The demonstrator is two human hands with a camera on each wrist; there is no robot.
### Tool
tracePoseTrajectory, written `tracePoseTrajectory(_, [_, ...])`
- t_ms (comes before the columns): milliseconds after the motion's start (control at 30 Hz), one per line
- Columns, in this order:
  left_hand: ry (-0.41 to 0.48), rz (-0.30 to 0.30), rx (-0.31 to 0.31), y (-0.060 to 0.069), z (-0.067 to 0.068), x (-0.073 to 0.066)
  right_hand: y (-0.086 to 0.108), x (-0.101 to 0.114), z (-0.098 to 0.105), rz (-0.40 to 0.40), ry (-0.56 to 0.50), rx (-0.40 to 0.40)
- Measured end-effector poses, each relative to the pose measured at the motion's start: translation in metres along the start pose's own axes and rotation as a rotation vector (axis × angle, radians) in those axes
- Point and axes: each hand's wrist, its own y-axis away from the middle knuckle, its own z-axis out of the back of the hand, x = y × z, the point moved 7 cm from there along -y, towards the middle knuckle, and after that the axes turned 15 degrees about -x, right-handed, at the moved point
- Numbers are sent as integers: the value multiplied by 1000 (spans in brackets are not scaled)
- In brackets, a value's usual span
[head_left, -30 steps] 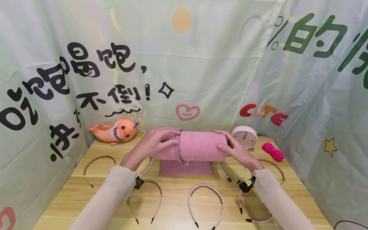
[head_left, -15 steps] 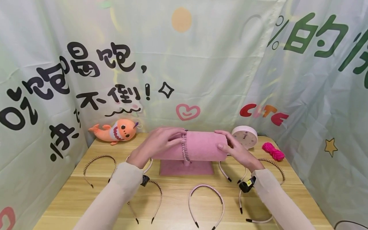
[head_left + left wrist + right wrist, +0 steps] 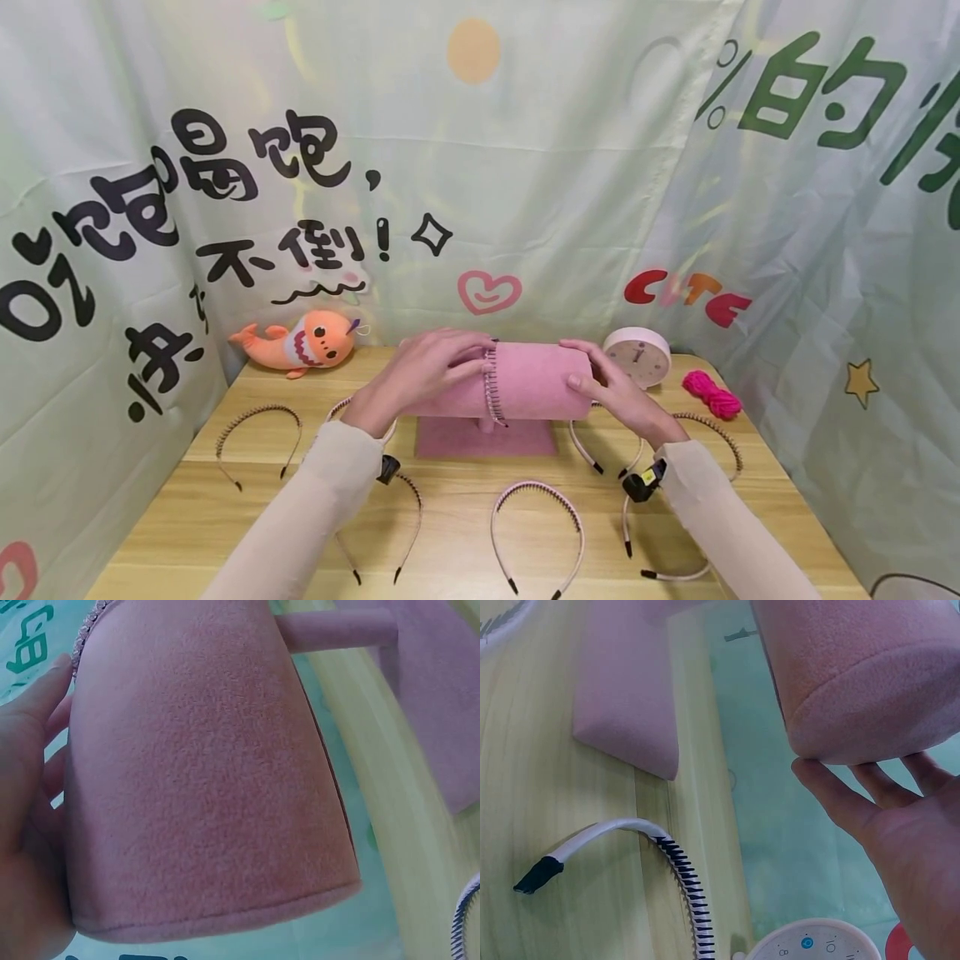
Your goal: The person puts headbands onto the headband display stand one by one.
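A pink plush roll [image 3: 543,379] lies level on the post of its display stand, above a flat pink base [image 3: 486,440]. Round it sits a toothed headband [image 3: 492,396], whose braided edge [image 3: 86,634] shows in the left wrist view. My left hand [image 3: 420,367] reaches over the roll's left half, thumb in front and fingers on top, holding the headband at the fingertips. At the other end my right hand [image 3: 618,387] grips the roll between thumb and fingers. In the right wrist view, fingers [image 3: 832,791] touch its end face.
Several headbands lie spread over the wooden table, one at front middle [image 3: 536,485] and one at far left [image 3: 258,408]. Along the back are an orange plush shark [image 3: 311,342], a round white clock [image 3: 637,354] and a bright pink yarn bundle [image 3: 711,394]. Printed cloth hangs behind.
My left hand and the headband have slid rightward along the roll, from left of the post to about above it. My right hand stays at the roll's end.
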Motion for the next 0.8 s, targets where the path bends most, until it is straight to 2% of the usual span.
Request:
tracePoseTrajectory(167, [17,-17,-7,2,1,0,0,0,0,-6,0,-3])
tracePoseTrajectory(333, [87,21,-10,8,8,8,1,-1,-2,-9,-8,10])
tracePoseTrajectory(500, [102,45,-15,18,21,20,0,0,-3,-13,-6,14])
tracePoseTrajectory(800, [72,12,-43,43,50,42,0,0,0,-10,3,12])
